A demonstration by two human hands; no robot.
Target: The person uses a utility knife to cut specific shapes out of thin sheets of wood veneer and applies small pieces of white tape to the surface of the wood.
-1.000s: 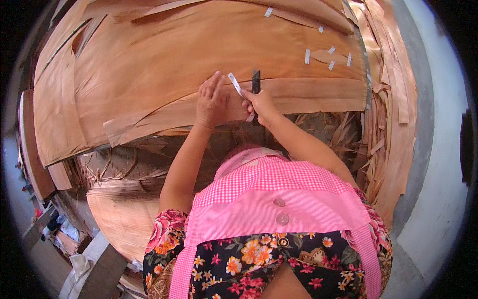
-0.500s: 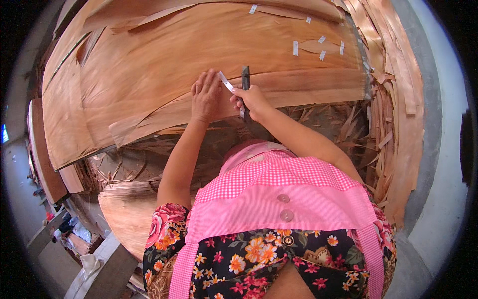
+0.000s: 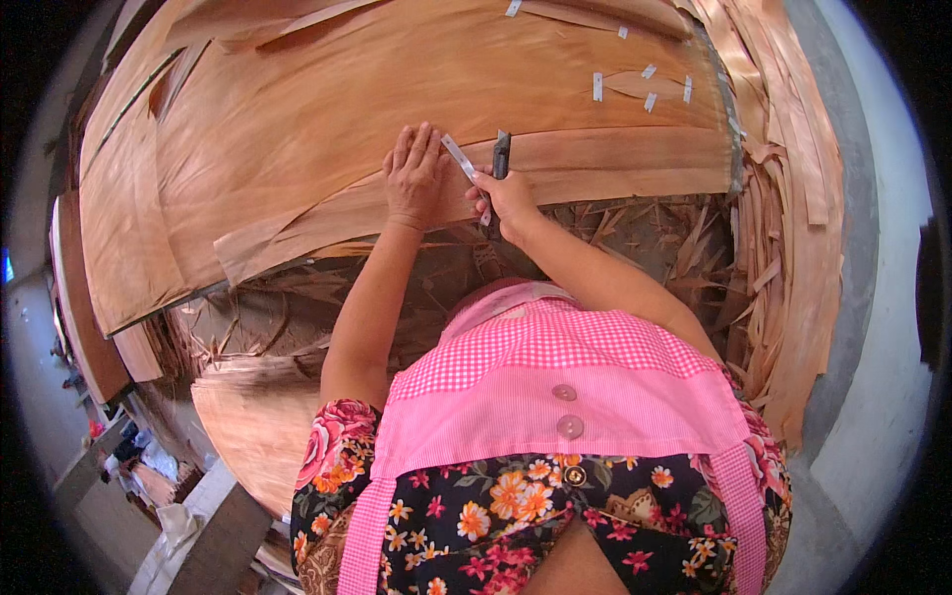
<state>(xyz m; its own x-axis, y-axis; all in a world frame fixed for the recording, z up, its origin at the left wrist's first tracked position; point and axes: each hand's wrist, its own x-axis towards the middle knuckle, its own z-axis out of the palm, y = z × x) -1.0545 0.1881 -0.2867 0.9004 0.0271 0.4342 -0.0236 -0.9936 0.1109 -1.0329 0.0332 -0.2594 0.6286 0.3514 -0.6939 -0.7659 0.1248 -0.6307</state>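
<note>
A broad sheet of brown wood veneer point(image 3: 297, 119) lies in front of me, with a long strip of veneer point(image 3: 615, 164) along its near edge. My left hand point(image 3: 413, 183) rests flat on the sheet near the seam, fingers stretched out. Just right of it, my right hand point(image 3: 510, 203) is closed around a dark utility knife point(image 3: 502, 156) that points away from me. Between thumb and fingers the same hand also pinches a white tape strip point(image 3: 457, 156), whose far end slants toward the left fingertips. Whether that end touches the veneer I cannot tell.
Short white tape pieces point(image 3: 598, 87) dot the sheet's far right part. A dark slit point(image 3: 139, 104) shows at its left. Veneer scraps point(image 3: 778, 248) pile up along the right side and lie below the near edge. More veneer point(image 3: 253, 416) is stacked at lower left.
The view has shifted slightly. My left hand's fingers reach a little farther across the sheet, and the right hand with knife and tape strip sits slightly farther right.
</note>
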